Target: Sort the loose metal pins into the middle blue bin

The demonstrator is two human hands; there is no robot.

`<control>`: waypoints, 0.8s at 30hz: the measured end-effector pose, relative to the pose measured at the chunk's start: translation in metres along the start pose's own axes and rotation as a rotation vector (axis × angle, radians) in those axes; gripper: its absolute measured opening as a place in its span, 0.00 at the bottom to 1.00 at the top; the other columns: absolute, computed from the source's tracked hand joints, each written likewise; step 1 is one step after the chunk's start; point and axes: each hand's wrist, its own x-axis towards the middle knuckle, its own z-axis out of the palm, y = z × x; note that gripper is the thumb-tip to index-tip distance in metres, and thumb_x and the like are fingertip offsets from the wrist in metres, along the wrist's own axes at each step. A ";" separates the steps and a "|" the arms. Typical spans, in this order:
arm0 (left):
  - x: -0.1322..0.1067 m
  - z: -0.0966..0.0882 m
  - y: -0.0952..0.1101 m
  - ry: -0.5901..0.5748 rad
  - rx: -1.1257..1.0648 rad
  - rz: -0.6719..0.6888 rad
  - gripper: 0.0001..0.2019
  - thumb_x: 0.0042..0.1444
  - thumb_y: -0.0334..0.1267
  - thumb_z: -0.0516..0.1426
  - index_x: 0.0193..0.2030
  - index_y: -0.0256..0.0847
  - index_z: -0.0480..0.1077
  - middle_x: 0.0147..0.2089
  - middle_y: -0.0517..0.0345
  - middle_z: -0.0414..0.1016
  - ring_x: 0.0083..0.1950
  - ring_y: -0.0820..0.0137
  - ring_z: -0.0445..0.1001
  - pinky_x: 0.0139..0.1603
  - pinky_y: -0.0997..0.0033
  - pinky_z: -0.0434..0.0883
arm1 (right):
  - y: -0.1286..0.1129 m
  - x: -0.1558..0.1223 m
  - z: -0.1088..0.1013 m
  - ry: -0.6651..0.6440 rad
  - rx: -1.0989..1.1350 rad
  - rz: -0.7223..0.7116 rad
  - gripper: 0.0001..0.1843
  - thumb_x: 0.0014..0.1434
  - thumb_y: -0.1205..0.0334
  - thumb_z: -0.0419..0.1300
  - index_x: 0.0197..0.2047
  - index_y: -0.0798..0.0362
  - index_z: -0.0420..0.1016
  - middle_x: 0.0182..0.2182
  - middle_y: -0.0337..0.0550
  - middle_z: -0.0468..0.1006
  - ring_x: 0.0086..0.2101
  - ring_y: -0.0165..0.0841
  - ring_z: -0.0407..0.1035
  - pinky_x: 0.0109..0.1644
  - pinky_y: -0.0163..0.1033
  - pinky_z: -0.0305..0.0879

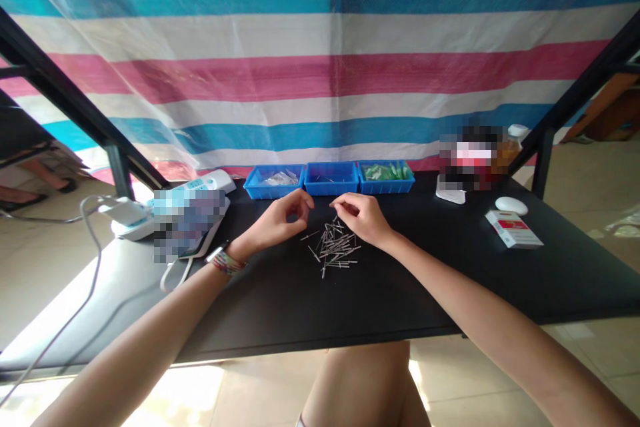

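The right hand point(363, 217) curls its fingertips together above a loose pile of thin metal pins point(334, 247); whether its grip pinches a pin is too small to tell. The left hand point(280, 220) hovers just beside, fingers bent, its grip equally unclear. The pins lie on the black tabletop point(400, 287), near three blue trays point(331, 179) lined along the striped tarp point(320, 73).

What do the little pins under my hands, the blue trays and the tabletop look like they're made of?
Pins: probably metal, thin straight silvery rods with a slight glint. Blue trays: likely moulded plastic, uniform bright colour, thin rims. Tabletop: smooth matt black board, perhaps laminate; its core cannot be told.
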 end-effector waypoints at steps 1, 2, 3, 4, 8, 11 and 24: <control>0.000 0.000 0.002 0.006 -0.050 0.001 0.09 0.54 0.34 0.61 0.42 0.40 0.71 0.35 0.59 0.74 0.36 0.70 0.73 0.39 0.71 0.72 | -0.002 -0.001 0.001 -0.019 0.014 -0.008 0.09 0.66 0.61 0.62 0.38 0.52 0.83 0.30 0.41 0.81 0.26 0.31 0.69 0.32 0.37 0.65; 0.000 0.000 0.004 0.015 -0.093 -0.001 0.07 0.56 0.37 0.63 0.40 0.39 0.72 0.35 0.58 0.75 0.36 0.69 0.74 0.40 0.70 0.73 | -0.004 -0.002 0.002 -0.036 0.031 -0.014 0.07 0.66 0.62 0.63 0.39 0.52 0.83 0.31 0.41 0.81 0.26 0.31 0.69 0.32 0.37 0.65; 0.000 0.001 0.006 0.027 -0.133 -0.007 0.07 0.57 0.39 0.64 0.38 0.39 0.72 0.36 0.56 0.76 0.37 0.69 0.76 0.41 0.70 0.74 | -0.006 -0.003 0.003 -0.052 0.049 -0.018 0.06 0.65 0.62 0.64 0.40 0.52 0.83 0.34 0.42 0.82 0.26 0.30 0.70 0.31 0.36 0.66; 0.000 0.001 0.006 0.041 -0.175 -0.016 0.10 0.58 0.41 0.66 0.37 0.38 0.73 0.37 0.55 0.78 0.38 0.68 0.78 0.42 0.69 0.76 | -0.008 -0.004 0.004 -0.064 0.069 -0.022 0.05 0.64 0.62 0.65 0.40 0.52 0.82 0.37 0.43 0.82 0.26 0.30 0.70 0.31 0.36 0.67; 0.000 0.004 0.005 0.090 -0.307 -0.075 0.15 0.57 0.46 0.71 0.37 0.38 0.74 0.42 0.50 0.84 0.44 0.62 0.84 0.49 0.62 0.80 | -0.016 -0.006 0.006 -0.082 0.161 -0.004 0.06 0.60 0.63 0.68 0.42 0.51 0.80 0.43 0.45 0.80 0.28 0.29 0.74 0.31 0.35 0.70; -0.001 0.007 0.003 0.094 -0.343 -0.092 0.17 0.56 0.47 0.72 0.36 0.37 0.74 0.43 0.47 0.86 0.46 0.59 0.86 0.53 0.57 0.81 | -0.020 -0.006 0.007 -0.065 0.213 0.026 0.05 0.59 0.63 0.67 0.40 0.51 0.78 0.36 0.41 0.78 0.27 0.29 0.73 0.30 0.35 0.70; -0.002 0.009 0.004 0.150 -0.138 0.042 0.16 0.59 0.47 0.70 0.44 0.38 0.76 0.41 0.53 0.81 0.41 0.65 0.81 0.47 0.65 0.79 | -0.014 -0.004 0.006 -0.025 0.397 0.232 0.13 0.64 0.51 0.64 0.36 0.51 0.74 0.29 0.37 0.76 0.23 0.29 0.71 0.27 0.34 0.67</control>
